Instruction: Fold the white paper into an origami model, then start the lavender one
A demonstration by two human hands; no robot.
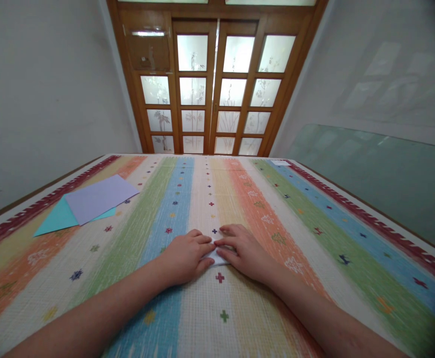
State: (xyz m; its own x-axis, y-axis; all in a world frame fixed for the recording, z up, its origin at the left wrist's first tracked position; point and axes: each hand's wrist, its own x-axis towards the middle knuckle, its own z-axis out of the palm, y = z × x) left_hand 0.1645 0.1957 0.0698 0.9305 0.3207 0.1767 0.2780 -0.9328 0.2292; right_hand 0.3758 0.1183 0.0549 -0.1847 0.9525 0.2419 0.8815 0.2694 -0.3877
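A small piece of white folded paper [214,259] lies on the striped tablecloth in the middle, mostly covered by my hands. My left hand [188,252] is at its left side, fingers bent and held together, thumb at the near edge. From the right, my right hand [244,249] has its fingertips and thumb on the same paper. The fingertips of both hands almost meet over it. How the paper is folded beneath them is hidden.
A lilac sheet of paper [101,199] overlaps a turquoise sheet [55,219] at the left of the tablecloth [161,308]. A small white item [280,162] lies at the far right edge. Beyond the table stand wooden doors [213,94]; a greenish glass panel [370,174] is at right.
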